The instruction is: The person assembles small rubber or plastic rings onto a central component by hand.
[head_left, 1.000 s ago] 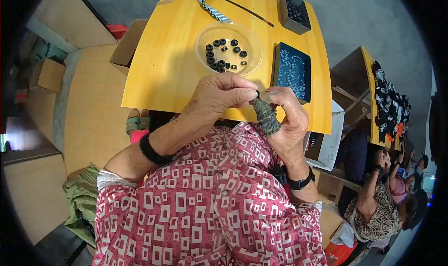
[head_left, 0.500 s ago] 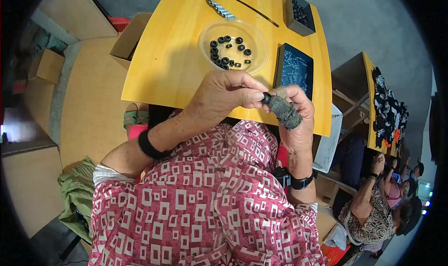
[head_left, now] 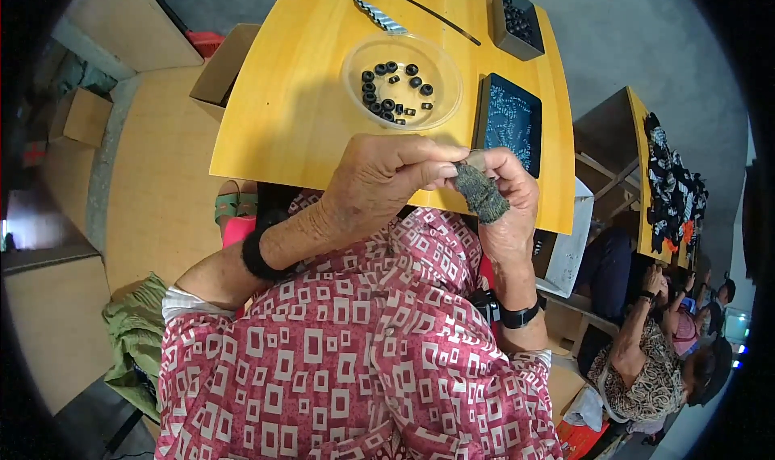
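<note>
My left hand (head_left: 379, 173) is closed in a pinch, thumb against forefinger, at the upper end of a small grey-green knitted-looking piece (head_left: 482, 195). What sits between those fingertips is hidden. My right hand (head_left: 513, 198) is closed on the same piece, which lies across its fingers and palm. Both hands meet over the table's near edge, above my lap. Just beyond them stands a round clear plastic bowl (head_left: 452, 109) holding several black ring-shaped beads (head_left: 388, 105) and smaller dark pieces.
Right of the bowl lies a dark tray (head_left: 510, 125) of tiny pale pieces. Farther back stands a grey box (head_left: 519, 44) of black beads. A braided strap (head_left: 375, 10) and a thin black rod (head_left: 436, 14) lie on the yellow table (head_left: 282, 129). Other people (head_left: 646, 363) sit at right.
The black bead that showed between my fingertips is now hidden. The knitted piece has shifted slightly left, and my fingertips have drawn closer together.
</note>
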`<state>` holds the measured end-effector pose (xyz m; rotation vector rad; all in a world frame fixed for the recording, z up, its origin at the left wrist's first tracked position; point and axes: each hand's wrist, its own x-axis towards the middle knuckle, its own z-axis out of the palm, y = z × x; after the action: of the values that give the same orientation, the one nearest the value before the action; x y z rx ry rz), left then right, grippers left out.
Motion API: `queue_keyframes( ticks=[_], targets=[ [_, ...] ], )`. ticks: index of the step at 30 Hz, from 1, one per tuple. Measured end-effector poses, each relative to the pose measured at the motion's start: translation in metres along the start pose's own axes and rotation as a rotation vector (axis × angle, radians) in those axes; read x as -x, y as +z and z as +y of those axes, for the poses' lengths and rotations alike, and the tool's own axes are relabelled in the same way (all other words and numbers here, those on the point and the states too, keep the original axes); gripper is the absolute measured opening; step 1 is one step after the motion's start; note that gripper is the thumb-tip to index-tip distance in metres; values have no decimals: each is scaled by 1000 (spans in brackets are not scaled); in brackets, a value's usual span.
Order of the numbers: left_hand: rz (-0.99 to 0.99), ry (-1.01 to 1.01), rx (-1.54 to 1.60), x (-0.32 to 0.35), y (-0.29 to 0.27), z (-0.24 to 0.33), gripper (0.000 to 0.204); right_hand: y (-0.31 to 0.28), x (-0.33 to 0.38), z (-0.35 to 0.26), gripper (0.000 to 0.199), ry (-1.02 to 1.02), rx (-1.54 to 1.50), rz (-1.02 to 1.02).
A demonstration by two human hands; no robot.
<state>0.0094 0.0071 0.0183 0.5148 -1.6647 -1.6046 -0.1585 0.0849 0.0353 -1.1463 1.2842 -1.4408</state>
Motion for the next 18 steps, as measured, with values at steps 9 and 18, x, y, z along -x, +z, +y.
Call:
queue_keyframes(
  ticks=[9,18],
  targets=[
    [-107,-22,172,-5,-9,-3,22,-7,3,3,15,-135,200,-22],
    [-78,-348,423,-6,-11,1,19,-8,0,10,17,-307,389,-87]
  ],
)
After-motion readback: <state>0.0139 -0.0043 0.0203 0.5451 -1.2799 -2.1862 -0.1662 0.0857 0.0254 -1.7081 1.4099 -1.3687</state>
